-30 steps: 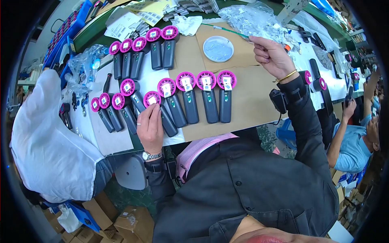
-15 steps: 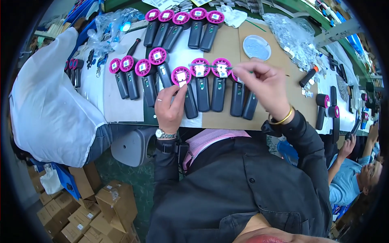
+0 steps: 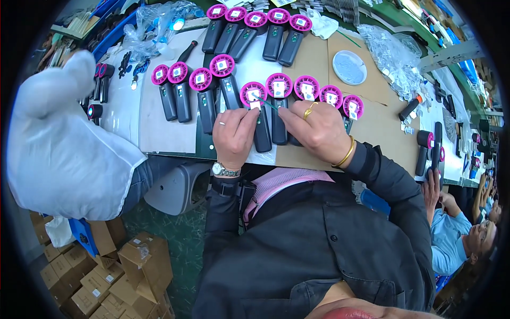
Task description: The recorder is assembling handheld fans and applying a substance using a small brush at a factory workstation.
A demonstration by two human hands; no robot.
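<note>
A handheld fan point(image 3: 262, 133) with a black handle and a pink slotted round head lies in front of me. My left hand point(image 3: 232, 137) pinches a small white piece point(image 3: 255, 105) at the lower edge of that head. Between the fingertips of my right hand point(image 3: 321, 133) is a thin green stick point(image 3: 269, 103), its tip at the white square on the pink head. Similar fans lie to the right, one of them a pink-headed fan point(image 3: 279, 85) close to my right fingers; my right hand partly hides their handles. More fans point(image 3: 201, 80) lie in a row to the left.
Several fans point(image 3: 279, 17) lie along the back. A round white dish point(image 3: 349, 67) with pale contents stands on cardboard at the right, near clear plastic bags point(image 3: 390, 50). A person in white point(image 3: 69, 149) is at the left; another in light blue point(image 3: 451, 242) works at the right.
My right hand has come down and left with the green stick, bringing its tip onto the pink head. My left hand stays at the same fan. The whole view has shifted slightly.
</note>
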